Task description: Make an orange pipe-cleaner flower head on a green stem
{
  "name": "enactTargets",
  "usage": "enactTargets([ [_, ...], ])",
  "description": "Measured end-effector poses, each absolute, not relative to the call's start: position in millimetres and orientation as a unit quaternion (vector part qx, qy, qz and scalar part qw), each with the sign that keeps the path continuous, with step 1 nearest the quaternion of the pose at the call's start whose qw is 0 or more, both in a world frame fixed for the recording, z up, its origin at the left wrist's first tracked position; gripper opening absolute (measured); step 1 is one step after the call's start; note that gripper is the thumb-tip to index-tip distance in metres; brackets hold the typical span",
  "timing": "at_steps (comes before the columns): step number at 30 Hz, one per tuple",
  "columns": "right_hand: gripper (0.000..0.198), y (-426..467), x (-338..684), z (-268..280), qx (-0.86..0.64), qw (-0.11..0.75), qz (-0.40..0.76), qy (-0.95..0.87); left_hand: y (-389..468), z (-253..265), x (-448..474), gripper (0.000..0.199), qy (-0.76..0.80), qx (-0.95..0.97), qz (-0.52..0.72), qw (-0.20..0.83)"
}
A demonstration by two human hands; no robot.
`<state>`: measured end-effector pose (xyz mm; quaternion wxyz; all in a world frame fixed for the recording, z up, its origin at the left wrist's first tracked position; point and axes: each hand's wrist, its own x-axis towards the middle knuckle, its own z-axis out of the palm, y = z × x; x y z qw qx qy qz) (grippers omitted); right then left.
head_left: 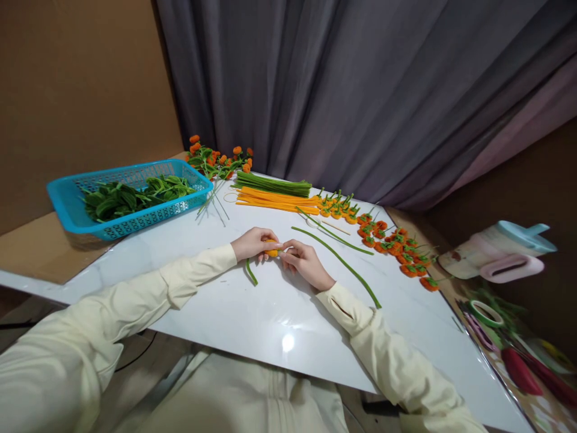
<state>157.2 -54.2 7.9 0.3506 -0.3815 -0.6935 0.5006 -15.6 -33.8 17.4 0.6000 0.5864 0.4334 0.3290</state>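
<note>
My left hand point(253, 243) and my right hand point(305, 263) meet over the white table point(252, 313), both pinching a small orange pipe-cleaner piece point(271, 251). A short green stem point(250, 272) curls down from it below my left hand. Two long green pipe cleaners point(342, 262) lie just right of my right hand.
A blue basket point(72, 207) of green leaves stands at the far left. Behind it lie finished orange flowers point(219, 161), then bundles of green point(273, 183) and orange pipe cleaners point(277, 201). Several small orange pieces point(392, 243) trail right. A pink-and-blue jug point(505, 252) sits at the right.
</note>
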Motion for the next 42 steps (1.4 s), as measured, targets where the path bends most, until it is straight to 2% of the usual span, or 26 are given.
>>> enactTargets([
  [13,0.017,-58,152,13,-0.404,0.36,0.508,-0.671,-32,16,-17,0.021,0.441,0.578,0.357,0.587],
  [19,0.019,-58,153,11,-0.407,0.353,0.484,-0.689,-31,13,-18,0.026,0.438,0.582,0.361,0.582],
  [27,0.023,-61,151,3,-0.395,0.391,0.313,-0.77,-33,12,-17,0.03,0.465,0.584,0.376,0.55],
  [32,0.019,-57,155,-2,-0.414,0.375,0.175,-0.811,-36,15,-15,0.035,0.483,0.592,0.378,0.522],
  [42,0.011,-54,156,-7,-0.375,0.359,0.05,-0.853,-39,15,-14,0.031,0.455,0.631,0.392,0.492],
])
